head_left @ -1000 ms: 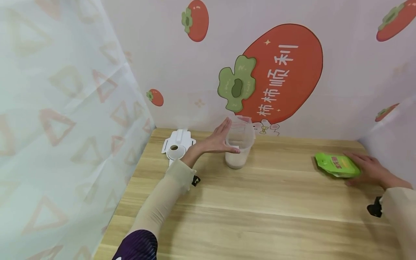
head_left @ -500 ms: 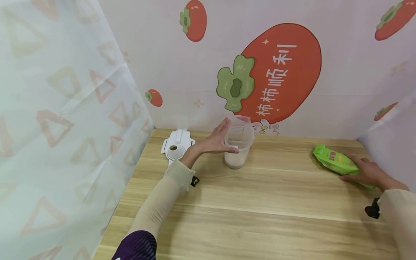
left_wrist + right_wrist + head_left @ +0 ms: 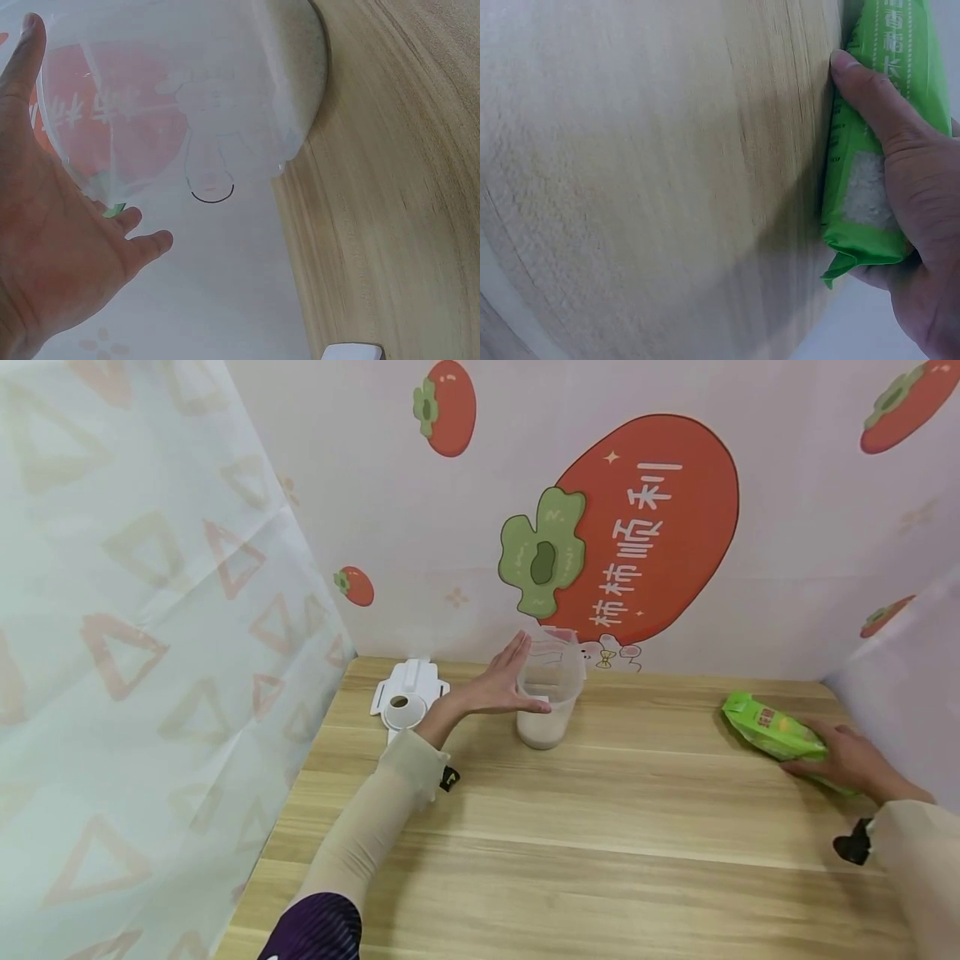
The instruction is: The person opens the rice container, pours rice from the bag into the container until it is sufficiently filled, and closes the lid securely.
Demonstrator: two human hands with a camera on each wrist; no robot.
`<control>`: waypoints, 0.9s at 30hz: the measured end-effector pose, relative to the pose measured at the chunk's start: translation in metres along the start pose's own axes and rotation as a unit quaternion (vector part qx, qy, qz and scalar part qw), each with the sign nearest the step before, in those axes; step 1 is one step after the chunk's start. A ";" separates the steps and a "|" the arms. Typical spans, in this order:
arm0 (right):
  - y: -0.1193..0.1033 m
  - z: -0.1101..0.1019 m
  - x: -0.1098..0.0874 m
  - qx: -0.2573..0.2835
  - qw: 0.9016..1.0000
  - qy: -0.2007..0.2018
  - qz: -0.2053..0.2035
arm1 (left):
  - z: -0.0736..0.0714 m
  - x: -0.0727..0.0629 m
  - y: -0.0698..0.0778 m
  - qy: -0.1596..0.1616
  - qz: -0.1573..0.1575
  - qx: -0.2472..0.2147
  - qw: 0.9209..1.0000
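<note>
A clear plastic container (image 3: 551,685) stands upright near the back wall, with a pale whitish layer in its bottom. My left hand (image 3: 498,689) is spread at its left side, thumb low in front and fingers raised along the rim. In the left wrist view, that hand (image 3: 60,232) has its thumb and fingers apart beside the see-through wall. On the right, my right hand (image 3: 847,762) grips a green packet of rice (image 3: 776,731) lying on the table. The right wrist view shows the thumb over the packet (image 3: 866,187) and white grains in its window; the other fingers are mostly hidden.
A white plastic part (image 3: 408,693) with a round funnel-like opening lies on the wooden table (image 3: 600,843) left of the container. A white patterned wall covering (image 3: 420,527) rises along the back edge, with similar sheeting at both sides.
The green packet has turned and shifted under my right hand, its far end now pointing up-left. My left hand and the container have stayed put.
</note>
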State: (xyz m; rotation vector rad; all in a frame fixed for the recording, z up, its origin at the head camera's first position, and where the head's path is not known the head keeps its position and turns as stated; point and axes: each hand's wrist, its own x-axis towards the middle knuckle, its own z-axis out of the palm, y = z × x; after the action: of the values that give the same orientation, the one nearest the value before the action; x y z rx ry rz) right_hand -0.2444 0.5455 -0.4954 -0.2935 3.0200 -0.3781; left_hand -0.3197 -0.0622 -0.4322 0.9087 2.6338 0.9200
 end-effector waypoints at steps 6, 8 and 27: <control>-0.001 0.004 -0.001 0.008 1.000 0.023 -0.011 | 0.001 0.000 -0.001 0.001 -0.001 -0.001 1.000; -0.001 0.006 -0.001 0.012 0.999 0.033 -0.015 | 0.001 -0.001 -0.001 0.000 -0.002 -0.003 1.000; -0.001 0.004 0.006 0.008 0.991 0.100 -0.083 | 0.000 -0.001 0.000 0.002 -0.002 -0.023 1.000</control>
State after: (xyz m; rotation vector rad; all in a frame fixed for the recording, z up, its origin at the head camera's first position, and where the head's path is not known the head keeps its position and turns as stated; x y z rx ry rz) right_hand -0.2500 0.5421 -0.4993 -0.5397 3.1951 -0.4720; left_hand -0.3191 -0.0629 -0.4325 0.8916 2.6052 0.9786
